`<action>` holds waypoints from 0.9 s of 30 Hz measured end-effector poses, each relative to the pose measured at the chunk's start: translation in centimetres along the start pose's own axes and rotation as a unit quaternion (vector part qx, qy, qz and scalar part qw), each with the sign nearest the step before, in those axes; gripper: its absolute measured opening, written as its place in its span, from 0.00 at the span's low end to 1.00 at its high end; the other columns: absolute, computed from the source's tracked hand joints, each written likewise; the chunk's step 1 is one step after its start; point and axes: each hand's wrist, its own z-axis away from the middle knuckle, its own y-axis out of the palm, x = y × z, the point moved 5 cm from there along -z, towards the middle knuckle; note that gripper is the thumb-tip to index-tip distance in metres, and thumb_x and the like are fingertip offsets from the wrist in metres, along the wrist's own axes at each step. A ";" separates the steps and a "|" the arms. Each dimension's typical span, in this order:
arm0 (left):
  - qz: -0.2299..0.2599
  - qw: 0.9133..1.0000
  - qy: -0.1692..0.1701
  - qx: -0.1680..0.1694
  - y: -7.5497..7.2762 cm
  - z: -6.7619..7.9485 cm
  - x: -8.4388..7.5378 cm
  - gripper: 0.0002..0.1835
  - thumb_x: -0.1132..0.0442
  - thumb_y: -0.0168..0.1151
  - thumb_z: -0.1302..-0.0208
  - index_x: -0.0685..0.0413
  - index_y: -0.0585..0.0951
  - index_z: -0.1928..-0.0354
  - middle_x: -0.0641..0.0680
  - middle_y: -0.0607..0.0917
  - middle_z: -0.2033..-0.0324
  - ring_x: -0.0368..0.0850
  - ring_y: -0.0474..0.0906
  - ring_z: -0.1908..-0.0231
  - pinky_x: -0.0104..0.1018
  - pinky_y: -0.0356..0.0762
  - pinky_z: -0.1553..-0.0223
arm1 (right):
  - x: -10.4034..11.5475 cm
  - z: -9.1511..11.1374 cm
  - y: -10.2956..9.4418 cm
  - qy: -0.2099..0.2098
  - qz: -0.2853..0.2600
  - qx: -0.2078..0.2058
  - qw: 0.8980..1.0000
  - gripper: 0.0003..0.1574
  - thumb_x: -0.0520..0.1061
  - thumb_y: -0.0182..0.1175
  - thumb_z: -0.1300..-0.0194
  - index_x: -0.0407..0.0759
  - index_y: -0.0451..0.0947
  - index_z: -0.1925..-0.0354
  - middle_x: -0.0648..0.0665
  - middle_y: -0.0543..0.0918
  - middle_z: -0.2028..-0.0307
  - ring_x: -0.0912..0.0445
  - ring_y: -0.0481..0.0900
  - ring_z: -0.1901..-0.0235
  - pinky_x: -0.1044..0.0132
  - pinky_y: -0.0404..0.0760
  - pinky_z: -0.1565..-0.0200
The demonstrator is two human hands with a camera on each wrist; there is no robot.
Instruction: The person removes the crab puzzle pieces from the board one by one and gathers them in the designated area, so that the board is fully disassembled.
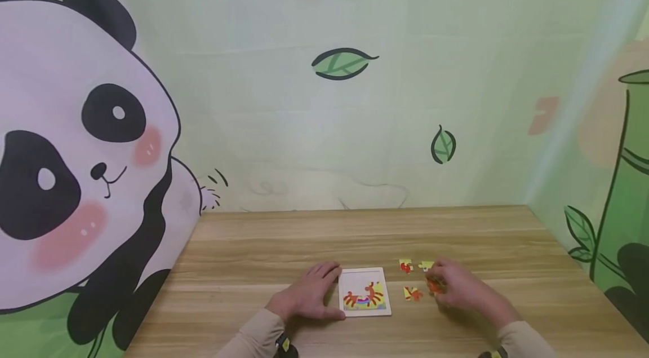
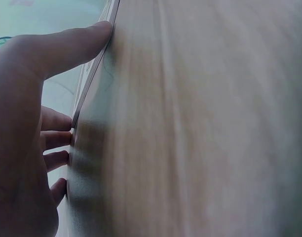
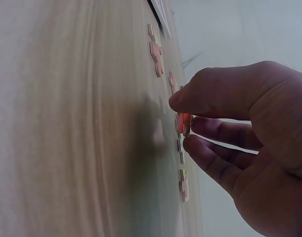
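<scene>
A square white puzzle tray [image 1: 362, 276] lies on the table, its lower part filled with pieces that show red, crab-like legs on yellow. My left hand [image 1: 314, 293] rests against the tray's left side. In the left wrist view its thumb [image 2: 94, 39] touches the tray's edge, with the other fingers spread along it. To the right of the tray, my right hand [image 1: 458, 284] pinches a red puzzle piece [image 3: 186, 123] between thumb and fingertips, low over the table. Loose pieces lie between tray and hand: one red and yellow [image 1: 405, 266], another [image 1: 413, 294] nearer me, and a yellow one [image 1: 426, 264].
The wood-grain table [image 1: 263, 239] ends at a pale green backdrop [image 1: 263, 121] printed with leaves. A large printed panda [image 1: 152, 177] covers the left side, and green bamboo [image 1: 623, 200] is drawn on the right.
</scene>
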 end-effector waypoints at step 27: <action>-0.008 1.000 -0.003 0.005 -0.3 0.0 -0.2 0.56 0.23 0.56 0.49 0.53 0.60 0.26 0.54 0.62 0.28 0.52 0.58 0.29 0.51 0.57 0.28 | 0.1 0.4 0.6 -0.017 0.003 0.022 1.000 0.24 0.37 0.70 0.59 0.40 0.84 0.57 0.46 0.81 0.58 0.48 0.80 0.58 0.48 0.82 0.54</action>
